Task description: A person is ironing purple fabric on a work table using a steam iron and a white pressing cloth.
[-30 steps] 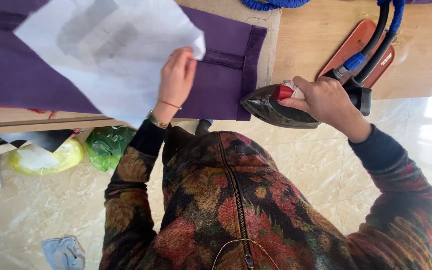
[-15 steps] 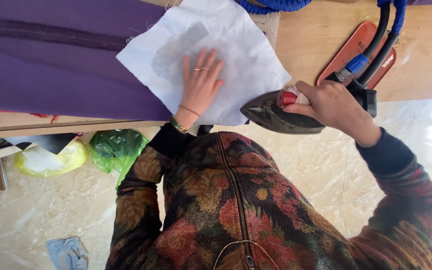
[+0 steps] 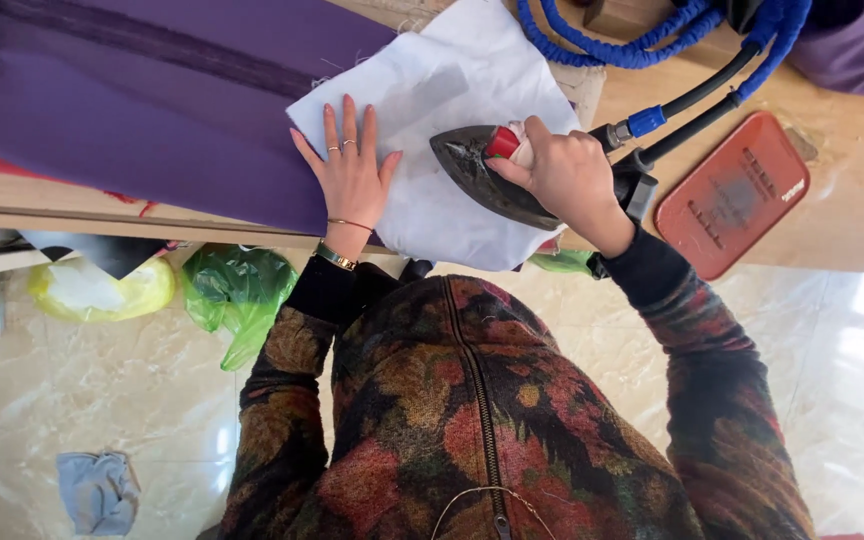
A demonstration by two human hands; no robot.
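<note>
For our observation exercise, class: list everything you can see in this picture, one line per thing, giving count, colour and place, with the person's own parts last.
Purple fabric: one, purple, spread on the table, left.
White cloth: one, white, lying over the purple fabric's right end.
Iron: one, dark with a red part, on the white cloth.
Hoses: several, blue and black, behind the iron.
Red mat: one, red, on the table, right.
Table: one, wooden.
Plastic bags: two, green and yellow, on the floor below the table.
Grey rag: one, floor, lower left.
Left hand: flat on the white cloth.
Right hand: gripping the iron.
</note>
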